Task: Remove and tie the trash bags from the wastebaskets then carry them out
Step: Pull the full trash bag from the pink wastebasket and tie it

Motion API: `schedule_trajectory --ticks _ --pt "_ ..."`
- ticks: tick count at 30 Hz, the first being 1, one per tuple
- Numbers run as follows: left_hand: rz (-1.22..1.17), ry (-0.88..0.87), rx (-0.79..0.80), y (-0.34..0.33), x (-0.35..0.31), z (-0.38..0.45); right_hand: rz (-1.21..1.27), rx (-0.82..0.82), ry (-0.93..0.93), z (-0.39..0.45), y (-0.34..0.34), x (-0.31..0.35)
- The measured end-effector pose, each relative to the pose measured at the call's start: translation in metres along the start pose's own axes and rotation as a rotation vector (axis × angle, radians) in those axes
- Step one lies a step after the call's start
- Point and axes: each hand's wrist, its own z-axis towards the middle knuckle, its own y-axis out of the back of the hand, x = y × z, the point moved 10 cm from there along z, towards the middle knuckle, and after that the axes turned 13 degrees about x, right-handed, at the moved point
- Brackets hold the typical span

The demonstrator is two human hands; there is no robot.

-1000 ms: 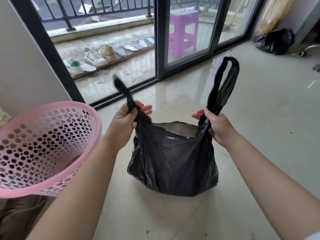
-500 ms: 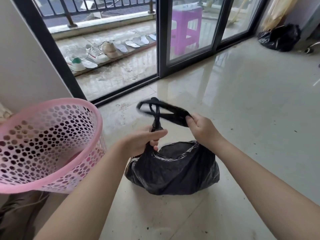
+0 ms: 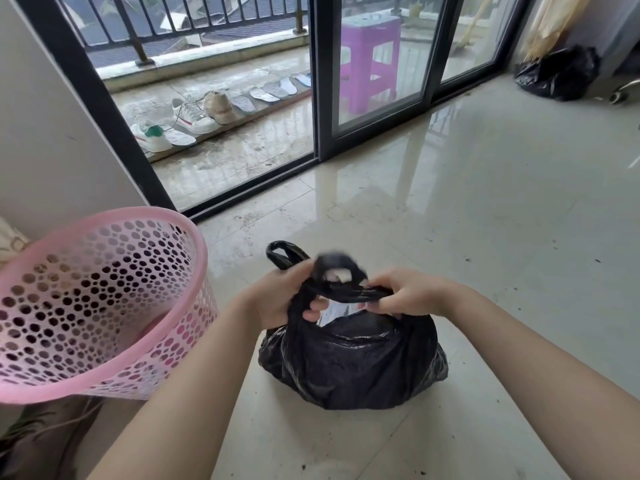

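A black trash bag [image 3: 349,365] sits on the glossy tiled floor in front of me. Its two handle loops are crossed over the mouth. My left hand [image 3: 277,299] grips one handle at the left, my right hand [image 3: 408,292] grips the other at the right, and the twisted handles run between them. A loop end sticks up behind my left hand. The pink perforated wastebasket [image 3: 93,303] stands tilted at the lower left, with no bag in it. A second black trash bag [image 3: 561,72] lies on the floor at the far right corner.
Sliding glass doors with black frames [image 3: 317,98] stand ahead, one panel open onto a wet balcony with shoes [image 3: 194,116] and insoles in a row. A purple plastic stool [image 3: 370,57] stands behind the glass. A wall rises at the left. Small debris dots the floor.
My hands brought the two raised handles down and together, crossed them over the bag's mouth, and now pull them across each other. The bag has sunk lower on the floor.
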Motion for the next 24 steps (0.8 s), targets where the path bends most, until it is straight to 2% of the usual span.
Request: schedule_trajectory --ticks 3,4,6,9,11,13,15,17,19,22,24 --pt "0.506 0.157 -0.027 -0.002 0.005 -0.002 0.117 -0.136 -0.067 -0.003 0.016 -0.019" --pt "0.617 0.144 -0.064 0.001 0.001 -0.001 0.189 -0.185 -0.053 -0.005 0.021 -0.022" --pt "0.688 0.064 -0.197 0.010 -0.010 -0.001 0.334 -0.198 0.026 -0.006 0.024 -0.021" --pt "0.544 -0.161 -0.434 0.025 -0.032 -0.005 0.449 -0.088 0.167 -0.005 0.017 -0.006" --pt "0.379 -0.371 -0.500 0.027 -0.046 -0.010 0.476 -0.028 0.220 -0.006 0.014 0.001" --pt "0.222 -0.531 -0.475 0.026 -0.055 -0.014 0.499 -0.006 0.230 -0.007 0.014 0.000" --pt "0.027 -0.605 -0.383 0.025 -0.056 -0.013 0.518 -0.071 0.187 -0.007 0.020 -0.011" --pt "-0.190 -0.612 -0.296 0.027 -0.050 -0.009 0.567 -0.249 0.120 -0.009 0.035 -0.029" --pt "-0.263 -0.557 -0.222 0.022 -0.043 -0.004 0.734 -0.359 0.117 -0.012 0.042 -0.038" --pt "-0.210 -0.434 -0.118 0.009 -0.031 0.006 0.967 -0.335 0.169 -0.011 0.039 -0.036" --pt "-0.151 -0.359 -0.047 -0.003 -0.025 0.013 0.981 -0.302 0.180 -0.009 0.036 -0.028"
